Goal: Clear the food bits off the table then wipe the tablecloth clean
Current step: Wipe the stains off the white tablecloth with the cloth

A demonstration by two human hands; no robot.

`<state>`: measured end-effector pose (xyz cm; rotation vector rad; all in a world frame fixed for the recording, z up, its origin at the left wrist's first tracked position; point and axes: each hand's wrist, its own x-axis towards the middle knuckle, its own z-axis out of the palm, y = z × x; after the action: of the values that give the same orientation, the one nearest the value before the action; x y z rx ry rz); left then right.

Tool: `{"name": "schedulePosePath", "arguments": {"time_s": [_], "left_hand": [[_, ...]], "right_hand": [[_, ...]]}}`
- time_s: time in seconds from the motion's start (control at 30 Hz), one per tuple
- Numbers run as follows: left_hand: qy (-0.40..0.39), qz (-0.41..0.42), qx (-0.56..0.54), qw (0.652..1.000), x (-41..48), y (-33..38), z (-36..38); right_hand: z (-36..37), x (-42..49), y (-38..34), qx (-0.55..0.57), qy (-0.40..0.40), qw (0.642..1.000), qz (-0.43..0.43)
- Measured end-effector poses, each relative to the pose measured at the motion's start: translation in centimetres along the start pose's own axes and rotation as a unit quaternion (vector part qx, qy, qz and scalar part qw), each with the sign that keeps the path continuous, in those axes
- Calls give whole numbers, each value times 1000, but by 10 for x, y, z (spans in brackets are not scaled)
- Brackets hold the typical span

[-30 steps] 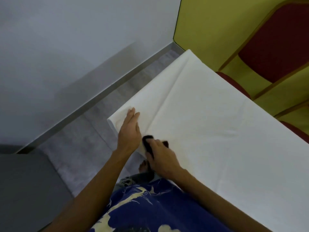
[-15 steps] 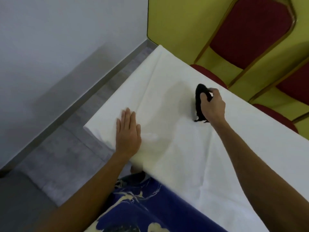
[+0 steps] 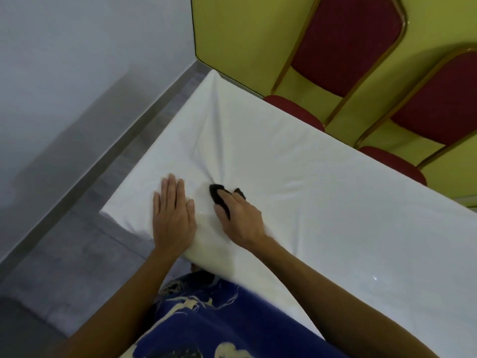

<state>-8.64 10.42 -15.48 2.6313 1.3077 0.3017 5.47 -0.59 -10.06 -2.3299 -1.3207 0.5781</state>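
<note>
Right grip (image 3: 242,220) is curling round a small black cloth (image 3: 216,193) and pressing it onto the white tablecloth (image 3: 322,202), near the corner closest to the person. Its fingers are lying over the cloth, with dark edges showing past the fingertips and beside the thumb. Left grip (image 3: 173,215) is lying flat and open just beside it, fingers straight and close together, palm pressing the fabric down at that same corner. The two are sitting close together but apart. Creases are fanning out across the tablecloth from the spot where the black cloth is pressing. A tiny bright speck (image 3: 374,278) is sitting further along the near edge, too small to tell what it is. Two red chairs with gold frames (image 3: 343,47) (image 3: 433,107) are standing along the far side, against a yellow wall (image 3: 245,34). Grey floor (image 3: 77,254) is showing to the left, and a blue patterned garment (image 3: 219,319) is filling the bottom of the view.
</note>
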Motion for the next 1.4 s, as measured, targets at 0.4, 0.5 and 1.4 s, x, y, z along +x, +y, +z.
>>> {"name": "schedulePosePath", "arguments": {"time_s": [0.4, 0.5, 1.4], "left_hand": [[-2, 16, 0, 1000, -8, -7, -6], [-12, 18, -3, 1000, -5, -8, -7], [-23, 25, -25, 999, -3, -12, -12]], "right_hand": [[-36, -22, 70, -174, 72, 980, -68], [-73, -15, 121, -204, 104, 972, 42], [-81, -12, 124, -149, 139, 956, 210]]}}
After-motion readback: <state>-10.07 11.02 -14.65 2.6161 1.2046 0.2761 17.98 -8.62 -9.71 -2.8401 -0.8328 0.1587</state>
